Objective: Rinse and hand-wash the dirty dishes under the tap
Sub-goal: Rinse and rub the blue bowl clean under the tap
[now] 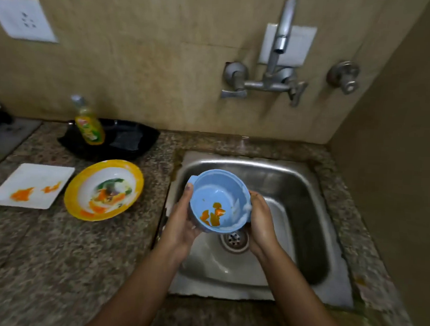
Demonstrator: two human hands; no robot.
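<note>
I hold the blue bowl [218, 203] between both hands over the sink [295, 182], just above the drain [234, 239]. My left hand [181, 221] grips its left wall with the thumb up on the rim. My right hand [260, 222] curls round the right wall, where white foam clings. The bowl is round, so it has no long axis to speak of, only a small lug at the far-left rim. Its mouth tips toward me, and the orange smears sit on the near inner wall.

The tap spout [281, 41] lies up, away from me and a little to the right, so my right hand is the nearer one. I see no water running.

By my count there are three dirty dishes: this bowl, one yellow-rimmed dish [104, 189] and one white square plate [31, 185], the last two side by side on the tabletop [55, 249] to my left. Behind them stand one soap bottle [89, 126] and one black tray [125, 140]. The tap has one spout and two lever handles.
</note>
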